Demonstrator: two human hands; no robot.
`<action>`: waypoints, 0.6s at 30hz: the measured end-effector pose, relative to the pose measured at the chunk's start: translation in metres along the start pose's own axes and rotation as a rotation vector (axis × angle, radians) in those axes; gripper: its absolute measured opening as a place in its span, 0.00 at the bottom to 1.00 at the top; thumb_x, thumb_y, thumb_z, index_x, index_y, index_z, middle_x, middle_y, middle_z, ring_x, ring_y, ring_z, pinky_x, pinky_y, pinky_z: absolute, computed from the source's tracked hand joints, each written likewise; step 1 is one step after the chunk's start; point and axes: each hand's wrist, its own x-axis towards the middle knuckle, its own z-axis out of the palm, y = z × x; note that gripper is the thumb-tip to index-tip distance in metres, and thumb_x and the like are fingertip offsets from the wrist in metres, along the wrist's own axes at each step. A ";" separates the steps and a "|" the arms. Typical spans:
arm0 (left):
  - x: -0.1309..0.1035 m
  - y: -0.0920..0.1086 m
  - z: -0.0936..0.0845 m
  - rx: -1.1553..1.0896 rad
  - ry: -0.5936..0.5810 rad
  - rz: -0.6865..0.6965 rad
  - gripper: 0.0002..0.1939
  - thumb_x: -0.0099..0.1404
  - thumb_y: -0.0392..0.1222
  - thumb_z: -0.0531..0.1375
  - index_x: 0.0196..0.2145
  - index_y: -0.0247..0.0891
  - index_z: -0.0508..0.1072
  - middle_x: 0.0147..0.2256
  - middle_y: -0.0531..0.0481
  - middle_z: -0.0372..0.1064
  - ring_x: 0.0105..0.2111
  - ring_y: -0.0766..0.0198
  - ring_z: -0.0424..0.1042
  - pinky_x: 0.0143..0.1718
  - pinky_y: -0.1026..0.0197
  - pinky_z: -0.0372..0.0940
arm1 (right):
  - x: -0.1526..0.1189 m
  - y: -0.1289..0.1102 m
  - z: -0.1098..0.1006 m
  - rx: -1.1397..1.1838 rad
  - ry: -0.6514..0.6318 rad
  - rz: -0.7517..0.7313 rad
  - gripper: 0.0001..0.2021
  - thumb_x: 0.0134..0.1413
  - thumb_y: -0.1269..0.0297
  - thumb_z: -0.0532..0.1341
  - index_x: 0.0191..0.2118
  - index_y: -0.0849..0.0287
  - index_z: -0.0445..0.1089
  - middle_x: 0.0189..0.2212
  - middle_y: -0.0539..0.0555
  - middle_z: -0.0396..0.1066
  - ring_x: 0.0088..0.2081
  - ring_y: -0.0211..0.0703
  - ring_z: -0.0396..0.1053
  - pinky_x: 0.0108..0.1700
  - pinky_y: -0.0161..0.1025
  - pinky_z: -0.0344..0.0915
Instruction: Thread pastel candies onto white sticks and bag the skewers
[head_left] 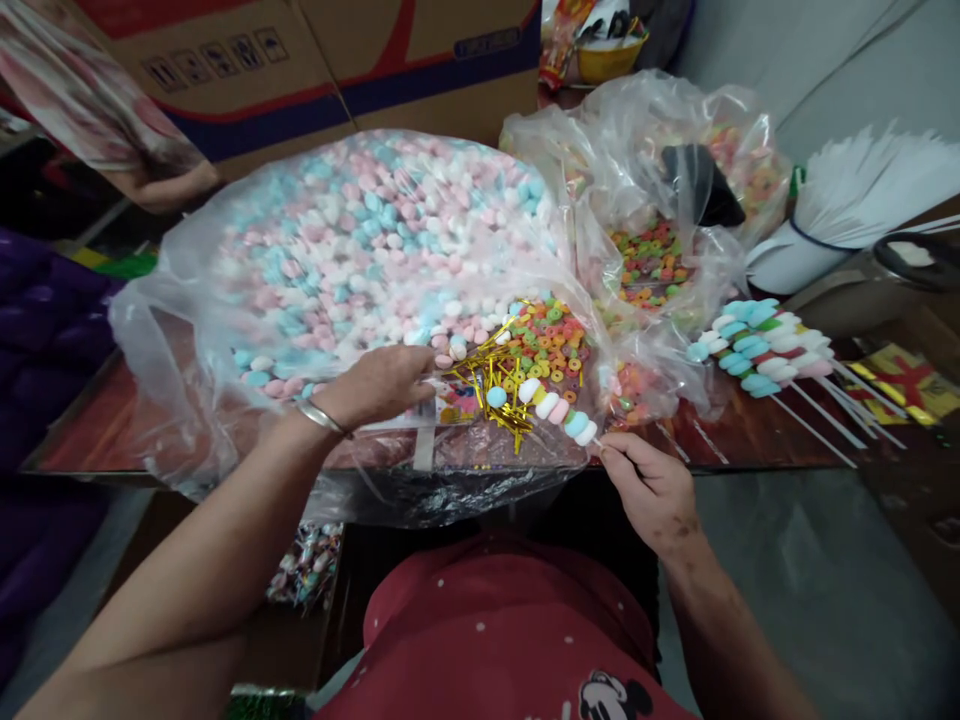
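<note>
In my right hand [649,488] is the stick of a candy skewer [559,410], pinched between thumb and fingers. White, pink, blue and yellow-green pieces are threaded on it, pointing up and left. My left hand [386,383], with a silver bangle at the wrist, is closed at the lower edge of a large clear bag of pink, white and blue candies [360,240]; what its fingers hold, if anything, is hidden. Between the hands lie gold twist ties [491,385], a loose blue candy [496,397] and a heap of colourful ring candies [551,345].
Finished-looking skewers [772,345] lie in a pile at the right, near a white mug [799,258] of white sticks. Behind are plastic bags of ring candies [649,260] and a cardboard box [420,80]. Another person's arm [169,188] shows at the upper left.
</note>
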 end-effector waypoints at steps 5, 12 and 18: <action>-0.010 0.030 0.034 0.038 0.385 0.192 0.12 0.66 0.45 0.56 0.43 0.34 0.69 0.38 0.42 0.69 0.40 0.54 0.67 0.42 0.54 0.63 | 0.000 0.004 -0.001 -0.001 0.011 0.009 0.10 0.57 0.63 0.56 0.31 0.59 0.73 0.23 0.48 0.72 0.25 0.36 0.69 0.30 0.29 0.64; 0.006 0.060 0.083 0.059 0.254 0.201 0.10 0.65 0.36 0.57 0.44 0.34 0.71 0.38 0.40 0.69 0.40 0.53 0.68 0.43 0.52 0.66 | -0.003 0.002 0.001 0.032 0.010 0.003 0.10 0.57 0.63 0.57 0.29 0.59 0.73 0.22 0.47 0.71 0.24 0.35 0.67 0.28 0.29 0.63; 0.001 0.052 0.079 -0.170 0.494 0.119 0.15 0.66 0.33 0.52 0.50 0.33 0.69 0.41 0.40 0.69 0.40 0.55 0.70 0.43 0.54 0.67 | -0.005 0.007 -0.002 0.052 0.014 0.022 0.10 0.57 0.63 0.57 0.31 0.59 0.74 0.23 0.48 0.72 0.25 0.35 0.68 0.29 0.28 0.64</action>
